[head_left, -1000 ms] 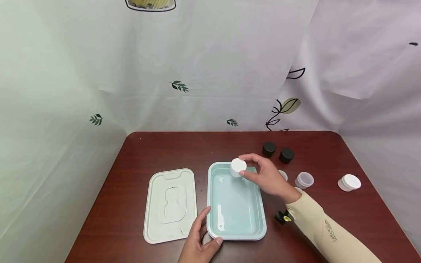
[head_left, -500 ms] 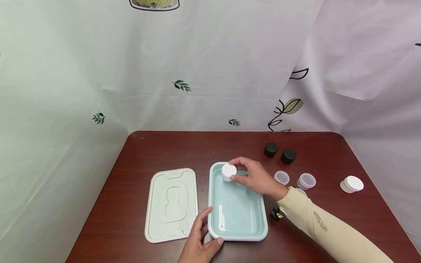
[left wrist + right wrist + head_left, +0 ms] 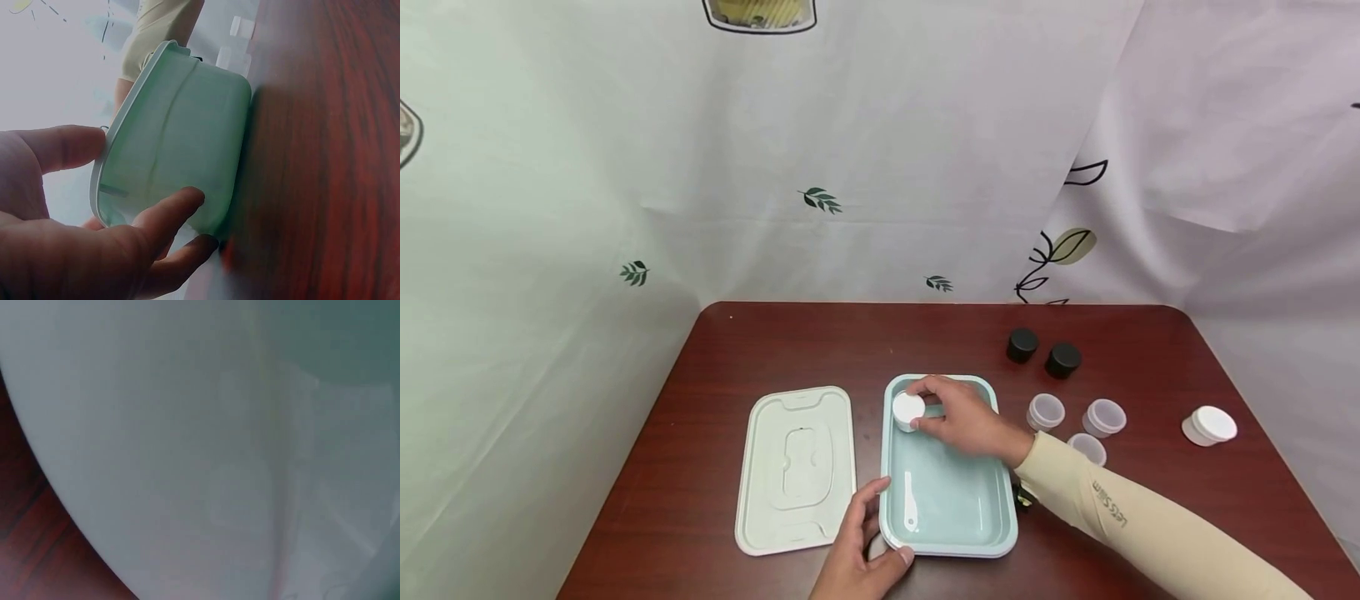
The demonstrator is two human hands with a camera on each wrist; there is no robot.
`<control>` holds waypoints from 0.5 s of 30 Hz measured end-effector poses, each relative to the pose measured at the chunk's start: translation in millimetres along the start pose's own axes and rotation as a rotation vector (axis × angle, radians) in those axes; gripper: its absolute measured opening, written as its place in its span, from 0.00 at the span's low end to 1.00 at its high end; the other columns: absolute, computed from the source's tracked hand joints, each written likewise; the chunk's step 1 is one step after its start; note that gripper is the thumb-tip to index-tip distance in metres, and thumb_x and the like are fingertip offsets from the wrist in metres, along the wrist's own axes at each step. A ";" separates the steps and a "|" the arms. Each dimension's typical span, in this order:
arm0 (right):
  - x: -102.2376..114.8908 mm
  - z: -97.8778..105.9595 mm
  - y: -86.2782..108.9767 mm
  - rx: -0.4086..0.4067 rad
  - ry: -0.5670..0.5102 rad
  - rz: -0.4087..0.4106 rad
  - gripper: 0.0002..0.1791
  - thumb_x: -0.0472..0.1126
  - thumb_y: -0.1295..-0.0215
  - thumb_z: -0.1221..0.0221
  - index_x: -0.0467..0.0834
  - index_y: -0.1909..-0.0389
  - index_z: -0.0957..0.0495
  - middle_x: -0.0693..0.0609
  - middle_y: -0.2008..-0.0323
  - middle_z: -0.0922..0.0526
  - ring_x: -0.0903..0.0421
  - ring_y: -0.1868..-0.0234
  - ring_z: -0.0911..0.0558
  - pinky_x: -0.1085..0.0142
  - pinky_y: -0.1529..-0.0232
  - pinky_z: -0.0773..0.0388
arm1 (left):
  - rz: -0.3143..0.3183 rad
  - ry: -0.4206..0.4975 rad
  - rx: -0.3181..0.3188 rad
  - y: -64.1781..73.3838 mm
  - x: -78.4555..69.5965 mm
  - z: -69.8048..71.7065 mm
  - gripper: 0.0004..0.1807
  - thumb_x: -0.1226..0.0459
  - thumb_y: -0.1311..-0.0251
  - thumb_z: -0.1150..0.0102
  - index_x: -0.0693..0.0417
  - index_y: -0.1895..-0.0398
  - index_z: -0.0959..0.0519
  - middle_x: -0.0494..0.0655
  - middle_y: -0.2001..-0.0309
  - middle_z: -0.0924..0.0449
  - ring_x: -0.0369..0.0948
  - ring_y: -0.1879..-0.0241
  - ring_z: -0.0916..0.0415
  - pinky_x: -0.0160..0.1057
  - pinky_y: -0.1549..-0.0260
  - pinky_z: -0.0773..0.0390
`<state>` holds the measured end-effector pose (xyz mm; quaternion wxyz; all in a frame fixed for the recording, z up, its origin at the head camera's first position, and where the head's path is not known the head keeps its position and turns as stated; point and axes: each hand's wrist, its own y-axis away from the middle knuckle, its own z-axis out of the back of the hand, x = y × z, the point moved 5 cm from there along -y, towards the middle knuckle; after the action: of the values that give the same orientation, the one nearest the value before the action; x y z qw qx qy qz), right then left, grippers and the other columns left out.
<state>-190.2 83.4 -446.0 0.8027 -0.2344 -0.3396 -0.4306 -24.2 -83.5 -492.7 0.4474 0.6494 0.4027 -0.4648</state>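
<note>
A light-blue plastic tub [image 3: 951, 517] stands on the table in the head view. My left hand [image 3: 861, 546] holds its near left corner, thumb at the near rim and index finger along the left side. In the left wrist view that hand's thumb [image 3: 69, 147] meets the rim while other fingers lie against the tub's outer wall. My right hand [image 3: 962, 417] reaches into the tub and pinches a small white-lidded jar [image 3: 909, 407] between thumb and fingers, in the far left corner. The right wrist view is filled by a blurred, pale close surface [image 3: 156, 456].
A flat whitish lid [image 3: 797, 471] lies left of the tub. To the right stand two black jars [image 3: 1042, 355], three translucent jars [image 3: 1103, 417], and a white-lidded jar [image 3: 1209, 426] farther out. A printed cloth [image 3: 880, 150] hangs behind the table.
My right hand has carried the white-lidded jar left and down into the tub's far left corner. The left hand keeps its place at the tub. The head view has shifted slightly.
</note>
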 end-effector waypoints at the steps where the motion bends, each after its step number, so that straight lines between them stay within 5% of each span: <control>1: -0.3 -0.8 -0.3 -0.005 0.010 -0.001 0.23 0.37 0.36 0.26 0.43 0.41 0.20 0.48 0.45 0.14 0.50 0.43 0.12 0.50 0.43 0.14 | -0.002 0.001 0.001 0.0 0.0 -0.1 0.47 0.71 0.34 0.35 0.56 0.17 0.49 0.71 0.24 0.42 0.61 0.27 0.35 0.37 0.44 0.17; 15: -3.2 -9.8 1.8 0.010 0.178 -0.027 0.20 0.35 0.36 0.27 0.43 0.46 0.21 0.49 0.50 0.13 0.53 0.48 0.11 0.56 0.48 0.12 | 0.009 0.005 0.013 -0.4 0.7 0.8 0.46 0.70 0.35 0.34 0.56 0.18 0.48 0.71 0.25 0.41 0.58 0.29 0.32 0.37 0.45 0.16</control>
<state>-186.6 79.5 -455.1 0.8250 -0.1865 -0.2720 -0.4588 -24.7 -84.1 -493.7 0.4441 0.6552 0.3980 -0.4638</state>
